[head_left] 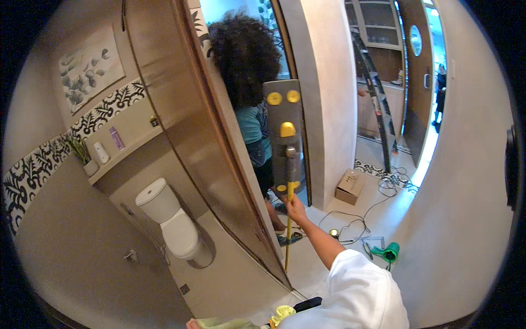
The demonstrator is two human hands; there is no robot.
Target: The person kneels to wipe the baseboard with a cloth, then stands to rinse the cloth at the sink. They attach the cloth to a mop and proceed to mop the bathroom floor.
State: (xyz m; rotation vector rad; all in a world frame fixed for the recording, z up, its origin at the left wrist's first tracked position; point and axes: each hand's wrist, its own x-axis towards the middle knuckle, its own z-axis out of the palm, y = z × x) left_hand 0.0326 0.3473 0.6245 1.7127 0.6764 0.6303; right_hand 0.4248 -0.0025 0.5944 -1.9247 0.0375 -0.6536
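My right hand [297, 211] is wrapped round the yellow pole of a flat mop [288, 244]. The pole stands almost upright. At the top is the long grey mop head [285, 114], set with round yellow grips and showing no pad. Its face is turned toward me. A small part of my left hand [192, 324] shows at the bottom edge, with its fingers against a pale green cloth [226, 324]; most of that hand is cut off. Near my white sleeve lie a crumpled yellow item [284, 312] and a black item [308, 304], partly hidden.
A brown door edge [219, 131] divides off a toilet [179, 233]. Close behind the mop head, a person in teal [253, 131] stands in a doorway. To the right are a cardboard box [349, 187], stepladder [378, 98], loose cables [359, 219] and a green hairdryer-shaped tool [388, 251].
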